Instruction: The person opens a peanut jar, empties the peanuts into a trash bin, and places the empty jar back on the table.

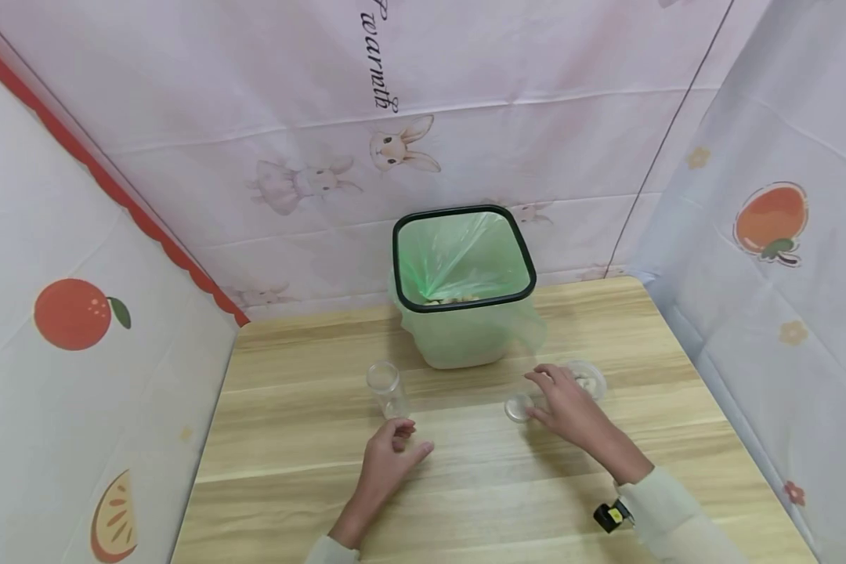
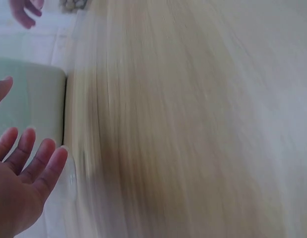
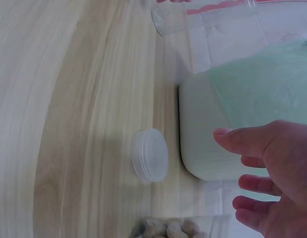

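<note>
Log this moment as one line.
left hand: empty, near clear jar | right hand: empty, near round lid | bin: green-lined, on table

We can read one word, "warmth" [image 1: 377, 55], printed on the pale pink cloth [image 1: 536, 70] that hangs behind the surface [image 1: 289, 439]. We see it in dark, slanting, handwriting-like letters, turned sideways so that it runs downward. We also make out a curly flourish at each end, the upper one at the head view's top edge.

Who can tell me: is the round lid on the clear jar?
No, the round lid sits on the table, apart from the clear jar.
</note>
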{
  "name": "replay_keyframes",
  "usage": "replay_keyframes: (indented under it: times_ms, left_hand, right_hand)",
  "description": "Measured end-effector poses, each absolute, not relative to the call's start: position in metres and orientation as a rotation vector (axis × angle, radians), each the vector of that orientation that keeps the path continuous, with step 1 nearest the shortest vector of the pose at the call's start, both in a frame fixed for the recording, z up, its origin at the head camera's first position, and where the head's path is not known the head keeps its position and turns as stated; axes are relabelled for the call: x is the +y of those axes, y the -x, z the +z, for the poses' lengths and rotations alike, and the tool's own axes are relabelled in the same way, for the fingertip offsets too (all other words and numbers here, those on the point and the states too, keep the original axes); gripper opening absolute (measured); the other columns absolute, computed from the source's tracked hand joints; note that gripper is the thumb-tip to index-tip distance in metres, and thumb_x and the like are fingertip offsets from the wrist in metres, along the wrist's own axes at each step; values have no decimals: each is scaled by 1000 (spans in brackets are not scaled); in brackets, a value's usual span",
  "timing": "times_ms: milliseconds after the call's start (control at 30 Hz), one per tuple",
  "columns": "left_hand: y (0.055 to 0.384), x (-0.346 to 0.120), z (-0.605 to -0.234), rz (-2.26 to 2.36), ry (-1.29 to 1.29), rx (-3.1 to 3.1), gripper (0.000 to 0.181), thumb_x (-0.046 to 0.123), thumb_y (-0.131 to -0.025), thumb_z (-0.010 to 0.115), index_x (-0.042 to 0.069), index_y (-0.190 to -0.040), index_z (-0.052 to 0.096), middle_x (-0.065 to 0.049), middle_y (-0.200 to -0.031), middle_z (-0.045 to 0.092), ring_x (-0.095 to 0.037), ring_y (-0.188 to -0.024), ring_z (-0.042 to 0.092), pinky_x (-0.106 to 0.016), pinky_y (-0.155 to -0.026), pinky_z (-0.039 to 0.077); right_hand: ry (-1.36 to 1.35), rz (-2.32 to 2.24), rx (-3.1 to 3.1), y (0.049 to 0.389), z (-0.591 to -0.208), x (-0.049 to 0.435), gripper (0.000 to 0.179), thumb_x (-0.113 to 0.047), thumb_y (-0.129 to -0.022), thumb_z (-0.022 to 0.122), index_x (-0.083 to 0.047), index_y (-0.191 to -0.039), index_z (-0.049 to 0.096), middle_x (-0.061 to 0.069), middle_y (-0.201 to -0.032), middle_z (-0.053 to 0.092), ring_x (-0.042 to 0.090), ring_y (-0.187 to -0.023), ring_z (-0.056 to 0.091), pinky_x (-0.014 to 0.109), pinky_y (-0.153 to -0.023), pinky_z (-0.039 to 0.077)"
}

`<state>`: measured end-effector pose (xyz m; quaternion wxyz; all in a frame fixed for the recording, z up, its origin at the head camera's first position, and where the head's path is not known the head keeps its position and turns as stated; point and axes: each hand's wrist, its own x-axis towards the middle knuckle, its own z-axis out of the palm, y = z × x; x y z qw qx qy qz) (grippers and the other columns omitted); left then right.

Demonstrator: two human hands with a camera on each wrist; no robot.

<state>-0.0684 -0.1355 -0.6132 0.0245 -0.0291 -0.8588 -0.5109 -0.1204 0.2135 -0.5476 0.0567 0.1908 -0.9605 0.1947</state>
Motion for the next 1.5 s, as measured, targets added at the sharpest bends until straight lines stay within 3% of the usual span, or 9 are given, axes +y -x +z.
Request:
replay_keyframes:
  times_ms: [267,733,1167,1500]
  left_hand:
    - [75,-114,-607,-1534,261,-2712,58,39,-81,88,11,-127,66,-6,-121,73,-27,-110,68,-43,-88,61]
    - [93,-83,-605,-1468,482,-2815,74,43,-83,87,6,-140,59,-8,-134,66,-27,-122,64,-41,-93,60]
    - [110,-46,-600,-1406,670,-2892,90,48,-80,88,9,-151,49,-7,-148,58,-25,-134,57,-37,-105,56]
    - [119,-20,-594,-1339,718,-2936,94,48,-79,88,11,-154,45,-5,-151,56,-26,-141,53,-49,-114,48]
  right_hand:
    - [-546,517,-2885,123,-545,228,62,-24,-78,92,-1,-130,66,23,-131,63,45,-121,58,57,-100,53]
    - [-458,458,-2946,125,-541,247,65,-29,-82,88,-1,-135,62,25,-136,61,47,-123,56,59,-100,52]
    - [-390,465,-3020,127,-539,259,68,-30,-86,85,0,-140,56,30,-141,56,53,-126,53,65,-102,48]
    - [-326,486,-3082,127,-537,262,73,-34,-85,86,-1,-142,54,32,-146,51,56,-129,49,69,-102,47]
